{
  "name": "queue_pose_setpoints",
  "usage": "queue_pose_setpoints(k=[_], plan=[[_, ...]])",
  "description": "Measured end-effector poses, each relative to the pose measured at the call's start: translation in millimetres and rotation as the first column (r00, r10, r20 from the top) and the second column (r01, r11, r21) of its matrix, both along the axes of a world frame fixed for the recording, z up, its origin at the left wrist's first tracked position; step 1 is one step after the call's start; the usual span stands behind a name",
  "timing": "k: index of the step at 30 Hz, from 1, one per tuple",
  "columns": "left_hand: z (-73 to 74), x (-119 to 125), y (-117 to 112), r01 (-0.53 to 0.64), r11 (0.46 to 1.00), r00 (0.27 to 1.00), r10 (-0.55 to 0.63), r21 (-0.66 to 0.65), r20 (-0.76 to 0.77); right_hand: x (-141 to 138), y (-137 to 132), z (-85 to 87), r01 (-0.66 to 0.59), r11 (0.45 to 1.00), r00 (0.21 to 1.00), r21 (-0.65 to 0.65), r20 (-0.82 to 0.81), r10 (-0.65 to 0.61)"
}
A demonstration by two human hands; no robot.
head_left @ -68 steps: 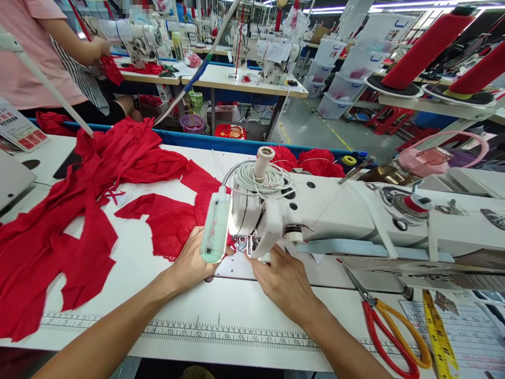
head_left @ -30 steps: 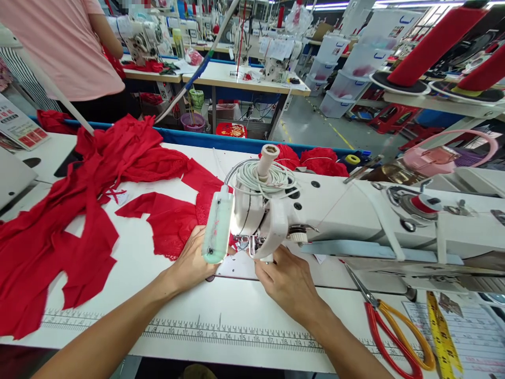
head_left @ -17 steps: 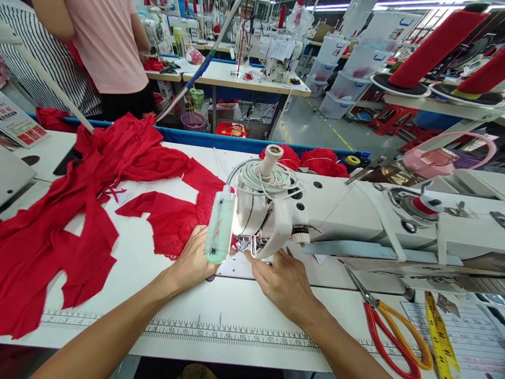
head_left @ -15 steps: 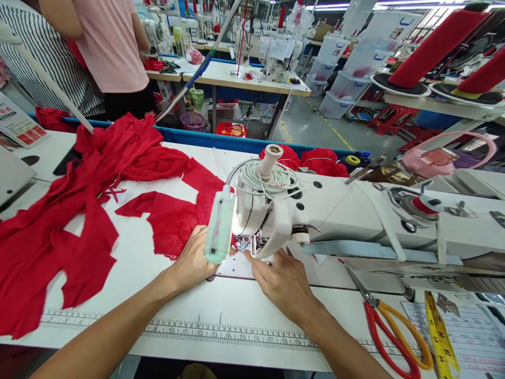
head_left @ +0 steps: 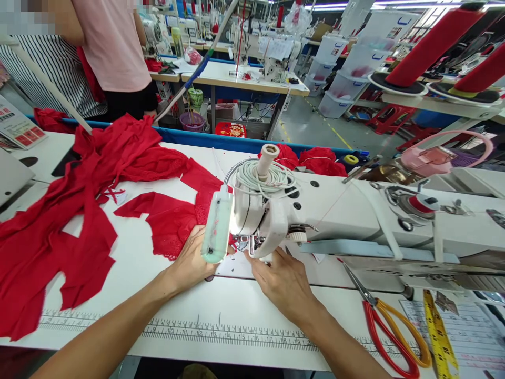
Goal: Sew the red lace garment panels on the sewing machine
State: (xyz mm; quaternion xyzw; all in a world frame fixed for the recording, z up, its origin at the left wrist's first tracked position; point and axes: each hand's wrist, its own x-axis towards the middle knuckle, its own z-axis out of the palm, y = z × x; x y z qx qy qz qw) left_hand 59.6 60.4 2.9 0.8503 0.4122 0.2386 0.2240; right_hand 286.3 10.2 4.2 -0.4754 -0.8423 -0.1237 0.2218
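Observation:
In the head view a white sewing machine [head_left: 335,210] spans the middle and right of the table. My left hand [head_left: 192,259] is beside its needle area, with red lace fabric [head_left: 169,226] under and against the fingers. The pale green lamp [head_left: 218,226] on the machine head hides part of these fingertips. Across the needle plate, my right hand [head_left: 282,281] is closed, its thumb pointing at the presser foot [head_left: 256,245]. The machine hides its other fingertips and whatever they pinch. A small red piece shows by the foot, between the hands.
More red fabric [head_left: 87,195] is heaped on the left. Scissors [head_left: 384,321], a yellow tape measure [head_left: 437,331] and written paper [head_left: 473,337] lie at the right. Red thread cones [head_left: 434,50] stand above. A person in pink [head_left: 110,47] stands beyond the table.
Both hands and the fabric hold nearly the same place. The view has shifted slightly, and the person in pink at the back has moved a little.

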Motion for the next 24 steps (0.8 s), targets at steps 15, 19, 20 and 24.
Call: queue_pose_setpoints(k=[15, 19, 20, 24], plan=[[-4.0, -0.8, 1.1, 0.014, 0.999, 1.000, -0.014, 0.039, 0.003, -3.2, -1.4, -2.1, 0.021, 0.998, 0.997, 0.053, 0.072, -0.025], [-0.9, -0.1, 1.3, 0.015, 0.999, 1.000, -0.014, 0.039, -0.022, -2.3, -1.0, -4.2, 0.027, 0.998, 0.996, 0.065, 0.079, -0.032], [-0.4, 0.0, 1.3, 0.015, 0.999, 1.000, -0.014, 0.043, -0.024, -2.0, -0.8, -4.6, 0.030, 0.997, 0.996, 0.066, 0.079, -0.035], [-0.8, 0.0, 1.3, 0.014, 0.998, 0.999, -0.012, 0.058, -0.035, -0.7, 0.0, -5.2, 0.027, 0.998, 0.997, 0.057, 0.075, -0.031]])
